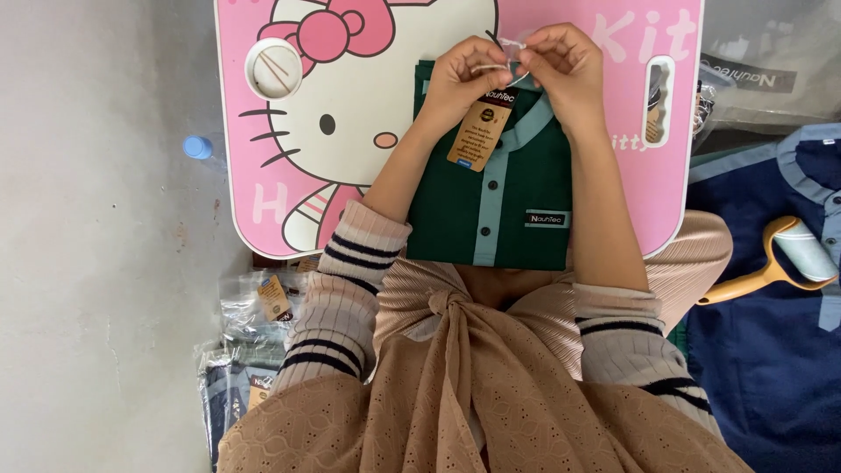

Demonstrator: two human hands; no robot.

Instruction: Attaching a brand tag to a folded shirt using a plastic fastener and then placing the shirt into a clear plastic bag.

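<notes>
A brown hang tag (478, 130) dangles on white string (499, 68) at the collar of a folded green shirt (512, 197) on the pink table (613, 131); left hand (462, 74) and right hand (561, 66) pinch the string; steady, taut tension likely keeps the knot neat.

On the pink lap table (613, 131) you have one folded green shirt (517, 201) with one brown hang tag (477, 131). Right of the table lie one navy shirt (771, 350) and one lint roller (784, 258). Left of it stands one bottle (198, 147).
</notes>
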